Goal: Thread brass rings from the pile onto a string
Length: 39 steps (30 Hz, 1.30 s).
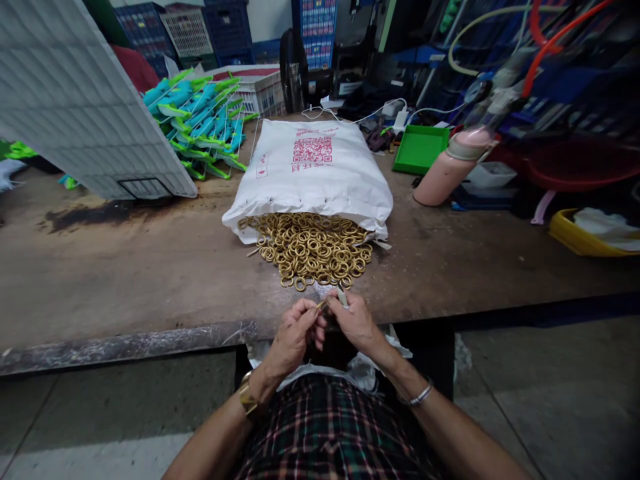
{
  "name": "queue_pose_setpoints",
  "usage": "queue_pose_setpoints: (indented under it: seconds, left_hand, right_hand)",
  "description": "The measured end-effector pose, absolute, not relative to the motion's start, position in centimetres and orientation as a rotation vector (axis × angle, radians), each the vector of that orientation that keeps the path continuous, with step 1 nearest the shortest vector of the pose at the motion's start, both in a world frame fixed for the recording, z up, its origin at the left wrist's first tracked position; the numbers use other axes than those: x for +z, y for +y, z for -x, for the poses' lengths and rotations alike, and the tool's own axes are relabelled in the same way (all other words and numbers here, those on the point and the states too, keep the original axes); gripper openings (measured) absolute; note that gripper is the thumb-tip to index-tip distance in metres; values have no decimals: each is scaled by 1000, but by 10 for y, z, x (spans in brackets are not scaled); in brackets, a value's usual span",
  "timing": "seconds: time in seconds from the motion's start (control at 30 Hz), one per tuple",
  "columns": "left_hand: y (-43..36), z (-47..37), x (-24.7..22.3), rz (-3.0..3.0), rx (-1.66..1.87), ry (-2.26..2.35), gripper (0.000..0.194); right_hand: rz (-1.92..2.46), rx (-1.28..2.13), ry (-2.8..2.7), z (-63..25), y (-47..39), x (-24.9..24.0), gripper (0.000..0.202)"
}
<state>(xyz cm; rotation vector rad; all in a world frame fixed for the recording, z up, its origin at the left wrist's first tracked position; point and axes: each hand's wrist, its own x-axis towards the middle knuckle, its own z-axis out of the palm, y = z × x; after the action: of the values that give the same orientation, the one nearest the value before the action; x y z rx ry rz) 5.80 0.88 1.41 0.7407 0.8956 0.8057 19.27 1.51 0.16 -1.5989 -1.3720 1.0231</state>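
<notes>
My left hand (302,323) is closed, pinching a small brass ring (321,304) between thumb and finger at the table's front edge. Close beside it, my right hand (354,323) is wrapped round a small knife (343,296) with a pale handle; its tip points away from me and the blade is hard to make out. The right thumb is right by the ring. Just beyond both hands lies a heap of brass rings (315,250), spilling from the open mouth of a white woven sack (345,177) with red print.
On the brown table (150,267) stand a white corrugated panel (110,113) at left, green and blue plastic parts (205,120), a green tray (421,149), a pink bottle (450,170) and a yellow basin (585,240). Stacked crates (187,32) are behind.
</notes>
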Motion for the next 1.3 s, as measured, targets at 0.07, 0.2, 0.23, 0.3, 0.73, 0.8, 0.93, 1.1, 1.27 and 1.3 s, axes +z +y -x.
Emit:
queue_pose_setpoints:
  seconds: [0.07,0.2,0.23,0.3,0.73,0.8,0.93,1.1,1.27,1.3]
  left_hand:
    - [10,-58,15,-751,835,904,36]
    - [11,-56,13,-816,850,929,35]
    - [12,-56,12,-836,849,933,35]
    - [11,-55,11,-875,841,939,34]
    - [11,-54,15,-1041,827,1047,38]
    - [9,-53,16,-1090,842,1043,36]
    - [1,-51,29,-1178,831,986,34]
    - [-4,-55,40,-1015,776,787,30]
    - [7,-56,25,-695,867,785,23]
    - [9,-55,23,-637,880,784,22]
  right_hand:
    - [1622,901,-1551,-194,11,1,19]
    - [1634,751,-1910,-194,4,3,18]
    - [1649,733,-1951,-193,4,4,19]
    - [1684,716,-1994,-192,4,5,20]
    - [1779,632,-2107,-189,5,8,20]
    - [1761,657,-2165,-191,5,10,21]
    - [1849,608,-2235,-198,9,13,22]
    - [2019,482,-2046,-203,20,10,20]
    - [2006,298,-1904,-199,33,2,26]
    - [2028,282,-1907,-197,35,2,30]
